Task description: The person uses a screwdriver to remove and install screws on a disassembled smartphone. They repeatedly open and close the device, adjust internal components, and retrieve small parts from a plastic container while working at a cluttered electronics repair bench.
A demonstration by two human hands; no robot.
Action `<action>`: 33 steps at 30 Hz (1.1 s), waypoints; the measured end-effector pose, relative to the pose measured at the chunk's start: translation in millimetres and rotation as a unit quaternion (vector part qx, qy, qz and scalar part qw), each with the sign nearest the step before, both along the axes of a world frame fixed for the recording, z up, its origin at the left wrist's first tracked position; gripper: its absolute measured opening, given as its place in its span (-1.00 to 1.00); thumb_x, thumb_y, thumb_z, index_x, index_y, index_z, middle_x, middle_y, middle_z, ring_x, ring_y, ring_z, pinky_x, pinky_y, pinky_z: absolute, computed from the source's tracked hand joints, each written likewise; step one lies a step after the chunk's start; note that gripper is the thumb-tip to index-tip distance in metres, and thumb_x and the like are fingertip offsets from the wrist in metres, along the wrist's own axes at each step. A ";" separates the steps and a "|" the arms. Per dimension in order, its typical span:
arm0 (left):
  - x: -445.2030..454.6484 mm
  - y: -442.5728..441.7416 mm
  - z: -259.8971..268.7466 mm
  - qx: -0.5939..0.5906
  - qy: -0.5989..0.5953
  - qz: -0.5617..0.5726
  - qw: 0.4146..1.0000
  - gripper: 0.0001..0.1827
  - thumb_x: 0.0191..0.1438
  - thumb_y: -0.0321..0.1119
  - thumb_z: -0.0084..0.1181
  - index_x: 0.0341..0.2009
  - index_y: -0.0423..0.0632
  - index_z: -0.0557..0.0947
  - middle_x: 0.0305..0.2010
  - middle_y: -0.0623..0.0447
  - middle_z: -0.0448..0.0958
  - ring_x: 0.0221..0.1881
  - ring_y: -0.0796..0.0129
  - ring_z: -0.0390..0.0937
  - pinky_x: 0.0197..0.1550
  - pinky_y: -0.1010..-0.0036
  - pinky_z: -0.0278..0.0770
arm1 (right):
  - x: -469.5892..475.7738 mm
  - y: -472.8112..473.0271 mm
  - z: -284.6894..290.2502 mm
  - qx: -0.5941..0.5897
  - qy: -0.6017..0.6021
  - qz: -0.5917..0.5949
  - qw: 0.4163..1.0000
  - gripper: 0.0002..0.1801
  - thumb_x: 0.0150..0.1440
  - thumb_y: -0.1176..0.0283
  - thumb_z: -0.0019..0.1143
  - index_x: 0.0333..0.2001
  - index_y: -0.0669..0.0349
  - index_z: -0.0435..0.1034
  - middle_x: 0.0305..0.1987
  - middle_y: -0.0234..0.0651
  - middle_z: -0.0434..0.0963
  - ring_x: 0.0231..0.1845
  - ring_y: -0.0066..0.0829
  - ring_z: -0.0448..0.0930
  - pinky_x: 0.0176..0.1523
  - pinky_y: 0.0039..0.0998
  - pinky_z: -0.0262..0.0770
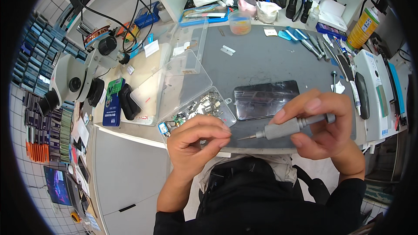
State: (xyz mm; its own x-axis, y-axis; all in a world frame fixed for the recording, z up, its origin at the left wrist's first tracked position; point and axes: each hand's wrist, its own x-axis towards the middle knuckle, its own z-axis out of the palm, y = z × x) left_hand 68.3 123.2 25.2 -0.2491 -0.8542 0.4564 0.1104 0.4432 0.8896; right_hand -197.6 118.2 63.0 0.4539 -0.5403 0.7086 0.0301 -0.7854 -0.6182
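A grey precision screwdriver (283,128) with a knurled metal handle is held in my right hand (326,124) between thumb and fingers. Its thin tip points left, toward my left hand (197,140). The thumb and fingertips of that hand are pinched together just left of the tip; whether something tiny sits between them cannot be seen. Behind the hands, a smartphone (261,101) with a dark glossy face lies on the grey mat (251,63). Partly hidden by my left hand is a clear plastic box (232,117), its lid raised, filled with small metal parts (209,102).
A microscope (70,80) stands at the left near a blue battery box (112,104). Several screwdrivers (315,47) lie at the back right, by a yellow spray can (362,27). A round clear tub (240,23) and a blue tray (204,16) line the back. A white device (370,88) is at right.
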 end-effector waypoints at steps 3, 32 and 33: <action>-1.2 0.0 0.2 0.004 0.003 0.003 1.000 -0.76 -0.07 -0.78 0.27 -0.27 -0.27 0.73 -0.21 -0.12 0.64 -0.20 0.32 0.62 -0.21 0.51 0.61 | 2.0 -0.6 0.9 -0.008 0.011 -0.004 1.000 -0.44 0.14 0.63 0.20 0.13 0.27 0.09 -0.05 0.12 0.52 -0.11 -0.18 0.68 -0.08 -0.31 0.69; 1.0 -0.7 -6.5 0.048 0.068 -0.031 0.996 -0.77 -0.05 -0.79 0.24 -0.27 -0.28 0.72 -0.19 -0.15 0.63 -0.23 0.34 0.61 -0.24 0.53 0.60 | 19.8 -5.2 -11.6 -0.004 -0.079 -0.006 0.997 -0.52 0.00 0.75 0.30 0.02 0.36 0.35 -0.13 0.10 0.61 -0.14 -0.15 0.68 -0.17 -0.34 0.65; 0.9 -0.7 -6.7 0.048 0.067 -0.030 0.996 -0.77 -0.05 -0.79 0.25 -0.27 -0.28 0.73 -0.19 -0.15 0.63 -0.23 0.34 0.61 -0.24 0.54 0.60 | 18.6 -5.4 -11.0 -0.004 -0.064 -0.004 0.998 -0.51 0.01 0.73 0.28 0.03 0.34 0.32 -0.12 0.10 0.60 -0.13 -0.15 0.68 -0.15 -0.33 0.66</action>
State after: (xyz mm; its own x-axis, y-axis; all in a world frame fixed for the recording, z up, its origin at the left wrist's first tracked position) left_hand 69.2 122.6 18.5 -0.2436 -0.8804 0.4068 0.2558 0.3463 0.9026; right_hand -179.0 112.8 52.0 0.3554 -0.5373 0.7649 0.1030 -0.7908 -0.6033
